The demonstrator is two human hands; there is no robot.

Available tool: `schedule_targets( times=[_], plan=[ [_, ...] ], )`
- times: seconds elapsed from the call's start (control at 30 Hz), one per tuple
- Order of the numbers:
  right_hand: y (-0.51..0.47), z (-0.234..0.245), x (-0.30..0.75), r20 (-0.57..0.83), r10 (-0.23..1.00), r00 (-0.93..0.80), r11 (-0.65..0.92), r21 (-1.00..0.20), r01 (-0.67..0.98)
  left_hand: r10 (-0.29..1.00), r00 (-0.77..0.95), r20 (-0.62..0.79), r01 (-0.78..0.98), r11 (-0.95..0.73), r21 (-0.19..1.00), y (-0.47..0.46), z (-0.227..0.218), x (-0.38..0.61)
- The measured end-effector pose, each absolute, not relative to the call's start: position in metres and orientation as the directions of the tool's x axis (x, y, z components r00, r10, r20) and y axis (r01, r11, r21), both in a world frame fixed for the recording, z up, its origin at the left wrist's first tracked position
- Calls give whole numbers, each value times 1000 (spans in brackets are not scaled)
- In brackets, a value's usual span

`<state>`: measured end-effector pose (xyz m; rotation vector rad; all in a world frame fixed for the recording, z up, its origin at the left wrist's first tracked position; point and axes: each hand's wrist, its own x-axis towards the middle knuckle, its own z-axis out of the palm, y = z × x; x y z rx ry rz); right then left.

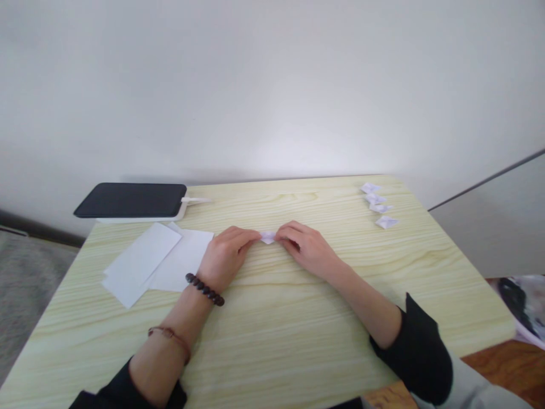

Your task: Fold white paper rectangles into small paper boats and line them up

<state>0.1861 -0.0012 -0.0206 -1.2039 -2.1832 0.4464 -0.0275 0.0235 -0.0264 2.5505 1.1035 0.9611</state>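
Observation:
A small folded piece of white paper (pixel 268 237) lies on the light wooden table (pixel 298 318) near its middle. My left hand (pixel 225 255) pinches its left end with curled fingers; a dark bead bracelet sits on that wrist. From the other side my right hand (pixel 304 245) pinches the paper's right end, fingers bent down onto it. Both hands rest on the tabletop.
Loose white paper sheets (pixel 149 262) lie left of my left hand. A black and white tablet-like device (pixel 134 201) sits at the table's far left corner. Several small folded paper pieces (pixel 377 204) line the far right. A white wall stands behind the table.

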Motion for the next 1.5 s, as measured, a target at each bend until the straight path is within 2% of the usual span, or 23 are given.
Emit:
schedule_targets(
  times=[0.27,0.47,0.77,1.07,1.23,1.37,1.5],
  plan=[
    [-1,-22,186,421,803,-421,593,-493,637,781,428,454,632,-618,467,20,-25,-24],
    [-2,-23,185,412,800,-436,593,-426,684,718,499,485,581,-692,427,20,-24,-25],
    [-5,-19,182,393,812,-431,575,-409,709,681,539,496,544,-731,412,19,-21,-19],
    [-9,-18,174,319,856,-406,504,-346,792,696,586,415,646,-710,280,11,-16,-11],
    [-9,-19,171,306,869,-388,481,-337,809,725,578,375,687,-680,256,8,-12,-7],
    [-9,-19,170,304,875,-376,471,-354,808,733,572,368,684,-674,279,9,-13,-7],
    [-7,-19,173,310,879,-361,470,-442,764,735,566,374,606,-678,416,16,-18,-15]
  ],
)
